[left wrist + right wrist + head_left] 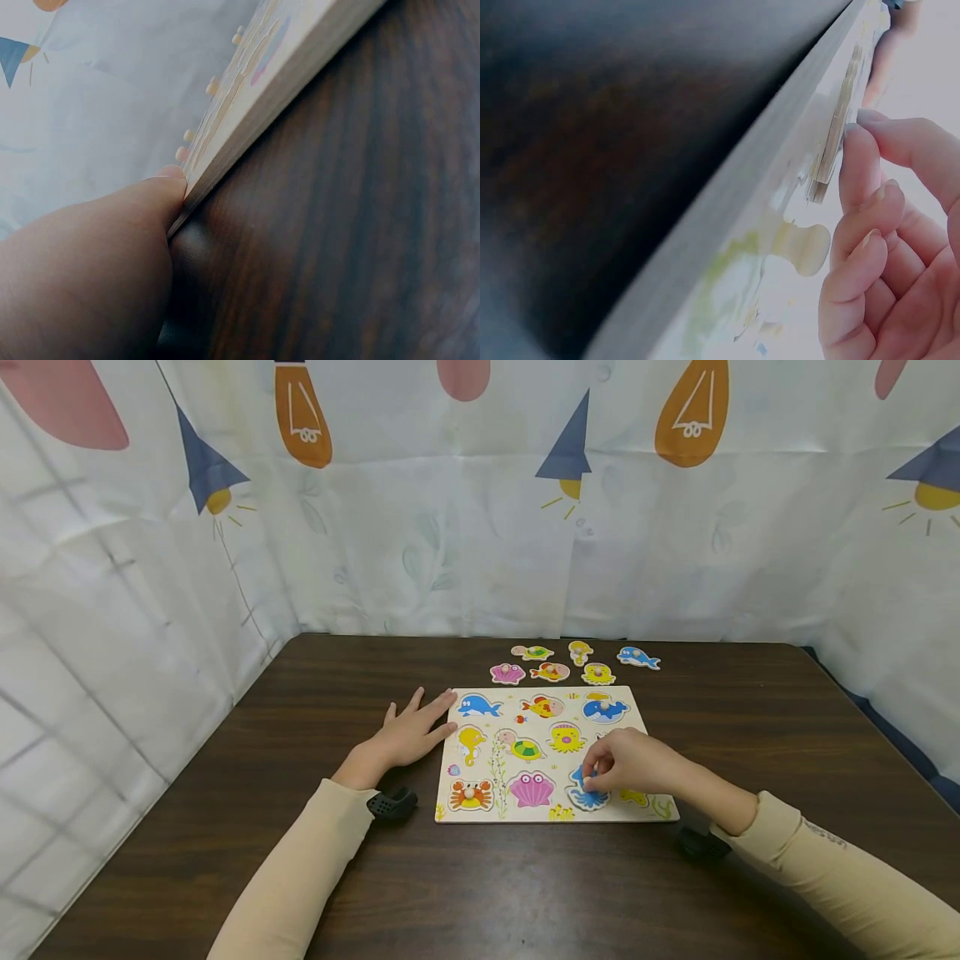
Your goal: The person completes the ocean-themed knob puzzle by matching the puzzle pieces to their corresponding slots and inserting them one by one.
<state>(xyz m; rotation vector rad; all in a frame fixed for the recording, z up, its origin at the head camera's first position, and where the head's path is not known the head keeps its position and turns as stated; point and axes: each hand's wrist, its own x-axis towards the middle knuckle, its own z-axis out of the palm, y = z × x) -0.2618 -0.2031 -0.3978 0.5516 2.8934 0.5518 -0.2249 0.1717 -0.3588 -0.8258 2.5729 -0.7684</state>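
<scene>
From here I see the blue sea-creature piece (587, 799) pinched by the right hand's (633, 762) fingers low on the puzzle board (538, 727), the left hand's (405, 734) spread at its left edge; crab (467, 802), whale (597, 712) and a half-hidden yellow piece (633, 797) look seated, leaving shell (507, 676), fish (553, 674), octopus (597, 677), turtle (534, 654), seahorse (579, 653) and dolphin (640, 660) on the desk (450, 885).

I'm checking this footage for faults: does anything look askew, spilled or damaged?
Nothing looks spilled or damaged. The only slight oddity is the blue wooden sea-creature piece pinched by the right hand: in the right wrist view, its edge shows raised above the cream rectangular wooden puzzle board, so it may not be seated flush.
</scene>
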